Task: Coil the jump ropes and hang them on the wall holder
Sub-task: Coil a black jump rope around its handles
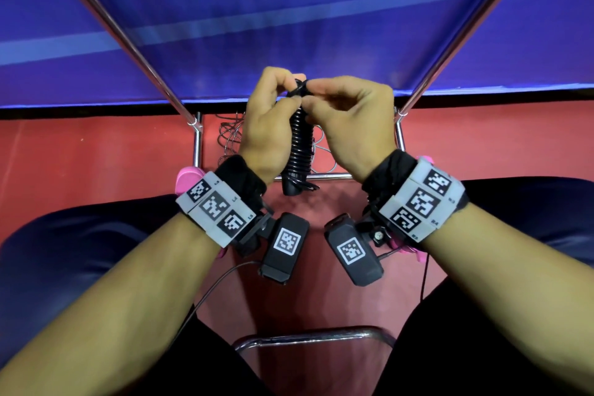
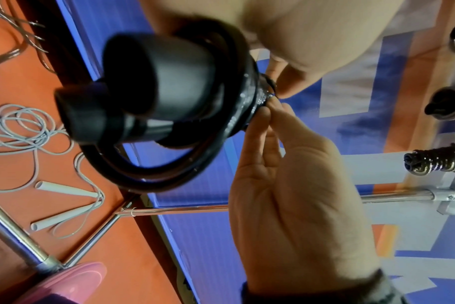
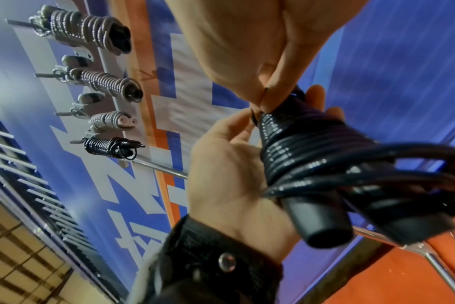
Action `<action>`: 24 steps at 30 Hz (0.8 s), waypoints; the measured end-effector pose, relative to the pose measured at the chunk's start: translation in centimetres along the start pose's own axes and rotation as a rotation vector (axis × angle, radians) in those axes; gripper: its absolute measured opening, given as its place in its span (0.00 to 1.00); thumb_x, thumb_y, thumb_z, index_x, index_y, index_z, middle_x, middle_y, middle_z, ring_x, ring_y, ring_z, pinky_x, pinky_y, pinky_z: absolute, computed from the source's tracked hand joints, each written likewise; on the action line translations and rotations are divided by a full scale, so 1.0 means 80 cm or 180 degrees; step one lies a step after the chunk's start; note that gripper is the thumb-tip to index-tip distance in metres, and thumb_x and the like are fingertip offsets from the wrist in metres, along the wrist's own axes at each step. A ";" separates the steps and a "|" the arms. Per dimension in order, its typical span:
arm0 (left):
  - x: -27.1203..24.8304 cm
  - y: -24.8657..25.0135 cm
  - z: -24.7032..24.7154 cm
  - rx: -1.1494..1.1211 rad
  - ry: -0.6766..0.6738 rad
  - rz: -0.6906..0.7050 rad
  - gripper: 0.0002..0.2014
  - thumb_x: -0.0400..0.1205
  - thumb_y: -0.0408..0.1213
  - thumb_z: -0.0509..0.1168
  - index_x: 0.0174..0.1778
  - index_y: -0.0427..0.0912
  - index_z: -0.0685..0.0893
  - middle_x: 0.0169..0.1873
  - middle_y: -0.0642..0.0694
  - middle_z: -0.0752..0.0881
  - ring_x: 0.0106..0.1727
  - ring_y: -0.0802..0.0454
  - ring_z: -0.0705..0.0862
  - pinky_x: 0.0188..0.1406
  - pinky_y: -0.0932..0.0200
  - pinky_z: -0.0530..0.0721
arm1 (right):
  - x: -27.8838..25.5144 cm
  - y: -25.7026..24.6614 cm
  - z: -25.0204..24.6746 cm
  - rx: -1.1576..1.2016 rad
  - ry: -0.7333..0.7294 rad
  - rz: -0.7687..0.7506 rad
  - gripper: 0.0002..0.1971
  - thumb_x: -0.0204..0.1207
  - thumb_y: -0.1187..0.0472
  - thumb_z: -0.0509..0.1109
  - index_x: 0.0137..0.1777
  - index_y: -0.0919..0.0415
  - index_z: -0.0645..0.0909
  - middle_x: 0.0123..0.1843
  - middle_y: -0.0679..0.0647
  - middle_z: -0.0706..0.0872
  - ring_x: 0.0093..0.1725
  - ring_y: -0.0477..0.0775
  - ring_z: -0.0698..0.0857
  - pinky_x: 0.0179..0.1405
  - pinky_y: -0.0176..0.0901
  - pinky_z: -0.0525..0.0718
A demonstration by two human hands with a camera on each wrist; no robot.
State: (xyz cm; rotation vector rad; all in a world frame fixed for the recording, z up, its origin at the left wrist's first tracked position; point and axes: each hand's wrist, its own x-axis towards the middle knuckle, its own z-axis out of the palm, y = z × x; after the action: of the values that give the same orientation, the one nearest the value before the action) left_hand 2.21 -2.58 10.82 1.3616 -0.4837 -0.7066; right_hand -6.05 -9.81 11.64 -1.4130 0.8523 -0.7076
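Fingers of the left hand (image 1: 266,128) and right hand (image 1: 350,125) pinch the top of a black jump rope (image 1: 300,151), wound round its handles (image 3: 322,224), held upright; four coiled ropes (image 3: 101,82) hang on the wall holder (image 3: 109,67).

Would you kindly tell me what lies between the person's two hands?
The black jump rope, coiled into a tight bundle, lies between the left hand and the right hand, both pinching its top end; the head view shows this.
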 end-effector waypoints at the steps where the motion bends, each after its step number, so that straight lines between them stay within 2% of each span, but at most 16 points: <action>1: 0.000 0.003 0.000 -0.0172 -0.0033 -0.0051 0.04 0.77 0.27 0.58 0.41 0.41 0.73 0.52 0.36 0.80 0.49 0.43 0.79 0.48 0.54 0.80 | -0.001 -0.001 0.000 0.0107 0.0018 -0.0008 0.11 0.70 0.76 0.78 0.42 0.58 0.90 0.35 0.51 0.91 0.33 0.50 0.89 0.43 0.54 0.92; 3: 0.000 0.006 0.000 -0.0324 -0.0024 -0.0036 0.06 0.84 0.28 0.57 0.41 0.39 0.74 0.45 0.41 0.84 0.40 0.48 0.79 0.38 0.60 0.81 | -0.002 -0.002 -0.001 0.0341 0.0048 -0.0003 0.14 0.71 0.80 0.76 0.40 0.59 0.87 0.33 0.49 0.90 0.30 0.47 0.87 0.38 0.43 0.90; 4: 0.002 0.005 -0.002 -0.0239 0.0014 0.0021 0.09 0.87 0.29 0.56 0.41 0.39 0.75 0.41 0.46 0.86 0.38 0.51 0.81 0.36 0.61 0.82 | -0.001 -0.003 -0.002 0.0427 0.0085 0.0002 0.14 0.71 0.81 0.75 0.40 0.59 0.86 0.33 0.49 0.89 0.30 0.46 0.87 0.36 0.40 0.88; 5: 0.003 0.003 -0.003 -0.0113 0.0030 0.0095 0.10 0.88 0.30 0.56 0.41 0.40 0.76 0.40 0.48 0.88 0.40 0.52 0.84 0.39 0.59 0.85 | 0.000 -0.004 -0.002 0.0493 0.0138 0.0005 0.15 0.70 0.81 0.76 0.39 0.59 0.85 0.33 0.51 0.89 0.30 0.47 0.87 0.36 0.39 0.87; 6: 0.004 0.000 -0.004 -0.0006 0.0027 0.0179 0.10 0.88 0.32 0.57 0.41 0.41 0.77 0.43 0.45 0.90 0.46 0.50 0.88 0.45 0.53 0.88 | 0.001 -0.004 -0.002 0.0544 0.0200 0.0011 0.15 0.69 0.81 0.76 0.38 0.59 0.84 0.33 0.53 0.89 0.30 0.47 0.87 0.35 0.38 0.87; 8: 0.004 -0.003 -0.006 0.0092 0.0009 0.0295 0.06 0.87 0.35 0.59 0.44 0.42 0.77 0.52 0.37 0.90 0.57 0.44 0.89 0.58 0.43 0.87 | 0.002 -0.006 -0.003 0.0645 0.0257 0.0047 0.14 0.68 0.81 0.78 0.37 0.61 0.83 0.34 0.58 0.88 0.30 0.50 0.87 0.35 0.39 0.87; 10: 0.003 0.000 -0.008 -0.0154 -0.0084 0.0199 0.02 0.85 0.34 0.60 0.48 0.44 0.73 0.54 0.37 0.90 0.51 0.41 0.89 0.54 0.44 0.85 | 0.003 -0.008 -0.003 0.0766 0.0233 0.0094 0.13 0.68 0.80 0.78 0.37 0.63 0.82 0.33 0.58 0.89 0.31 0.52 0.88 0.36 0.40 0.87; 12: 0.003 0.001 -0.010 -0.0488 -0.0152 0.0060 0.06 0.84 0.32 0.61 0.52 0.44 0.70 0.54 0.39 0.91 0.46 0.42 0.88 0.51 0.47 0.85 | 0.003 -0.009 -0.003 0.0842 0.0183 0.0100 0.13 0.68 0.80 0.78 0.37 0.64 0.82 0.32 0.56 0.90 0.32 0.52 0.89 0.37 0.41 0.88; 15: 0.002 0.003 -0.012 -0.0685 -0.0211 -0.0134 0.08 0.85 0.30 0.60 0.60 0.38 0.75 0.59 0.37 0.88 0.55 0.47 0.90 0.58 0.52 0.87 | 0.004 -0.009 -0.004 0.0752 0.0117 0.0017 0.13 0.67 0.80 0.79 0.36 0.62 0.82 0.32 0.55 0.90 0.31 0.51 0.89 0.36 0.40 0.87; 17: 0.001 0.004 -0.012 -0.0690 -0.0326 -0.0317 0.11 0.88 0.27 0.56 0.67 0.32 0.76 0.61 0.35 0.85 0.57 0.50 0.89 0.56 0.57 0.87 | 0.003 -0.009 -0.005 0.0582 0.0061 -0.0067 0.14 0.66 0.79 0.80 0.35 0.61 0.83 0.32 0.54 0.90 0.31 0.51 0.89 0.34 0.40 0.87; 18: 0.001 0.006 -0.013 -0.0672 -0.0389 -0.0393 0.12 0.90 0.25 0.55 0.68 0.31 0.75 0.60 0.36 0.85 0.55 0.50 0.89 0.55 0.58 0.87 | 0.002 -0.010 -0.006 0.0499 0.0034 -0.0104 0.14 0.65 0.79 0.81 0.34 0.60 0.84 0.32 0.53 0.90 0.30 0.51 0.89 0.34 0.40 0.86; 21: 0.000 0.010 -0.013 -0.0617 -0.0588 -0.0545 0.12 0.90 0.28 0.54 0.67 0.35 0.77 0.51 0.40 0.86 0.46 0.47 0.86 0.53 0.54 0.86 | 0.001 -0.013 -0.008 0.0349 -0.0016 -0.0161 0.15 0.65 0.78 0.81 0.32 0.58 0.84 0.29 0.48 0.90 0.29 0.48 0.88 0.32 0.38 0.86; 24: -0.002 0.008 -0.013 -0.0741 -0.0641 -0.0580 0.12 0.88 0.30 0.54 0.65 0.37 0.76 0.51 0.40 0.83 0.48 0.47 0.84 0.56 0.52 0.86 | 0.001 -0.014 -0.010 0.0329 -0.0075 -0.0120 0.15 0.66 0.78 0.81 0.33 0.58 0.84 0.31 0.49 0.90 0.30 0.48 0.89 0.32 0.39 0.86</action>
State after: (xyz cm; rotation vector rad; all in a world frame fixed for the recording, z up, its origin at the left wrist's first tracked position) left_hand 2.95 -1.72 11.33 1.1294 -0.4245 -1.0245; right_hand -6.57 -10.35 12.76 -1.3452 0.7616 -0.7519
